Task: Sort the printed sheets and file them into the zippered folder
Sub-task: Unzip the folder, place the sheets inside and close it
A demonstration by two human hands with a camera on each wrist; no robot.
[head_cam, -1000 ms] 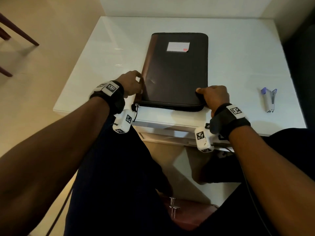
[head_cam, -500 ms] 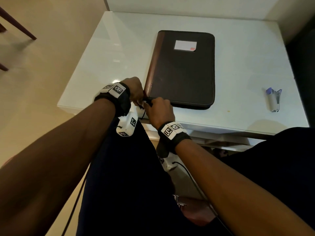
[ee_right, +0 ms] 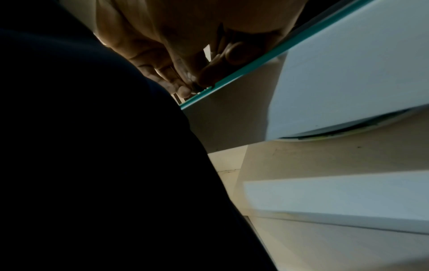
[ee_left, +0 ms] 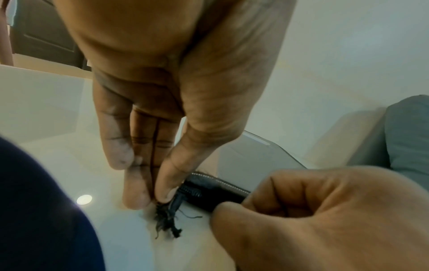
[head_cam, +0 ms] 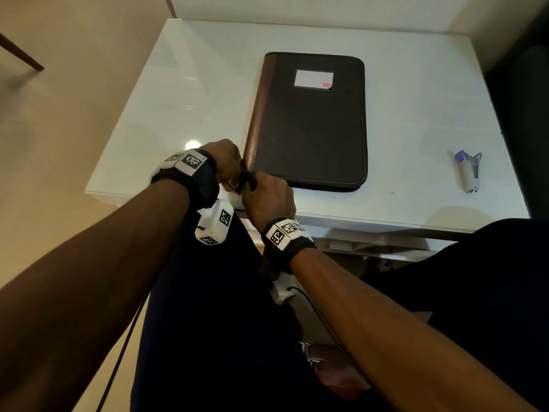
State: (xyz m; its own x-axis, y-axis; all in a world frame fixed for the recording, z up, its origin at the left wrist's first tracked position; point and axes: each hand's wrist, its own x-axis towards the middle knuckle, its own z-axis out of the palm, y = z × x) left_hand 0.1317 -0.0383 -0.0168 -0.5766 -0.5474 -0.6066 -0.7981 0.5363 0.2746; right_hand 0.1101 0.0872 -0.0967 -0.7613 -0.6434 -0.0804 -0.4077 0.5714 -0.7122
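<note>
The dark zippered folder [head_cam: 309, 120] lies closed on the white glass table [head_cam: 184, 84], with a white label [head_cam: 314, 79] on its cover. Both hands meet at its near left corner. My left hand [head_cam: 237, 181] pinches the frayed black zipper pull [ee_left: 168, 216] between thumb and fingertips [ee_left: 164, 194]. My right hand [head_cam: 252, 185] is curled into a fist right beside it, and the folder's corner edge [ee_left: 216, 190] runs into its grip. No printed sheets are in view.
A small grey and purple stapler [head_cam: 469, 171] lies near the table's right front edge. A dark chair leg [head_cam: 20, 55] stands on the floor at far left. A shelf [head_cam: 371, 245] runs under the tabletop, above my lap.
My right hand left the folder's near right corner and came across to the near left corner beside my left hand. My left hand stayed at that corner.
</note>
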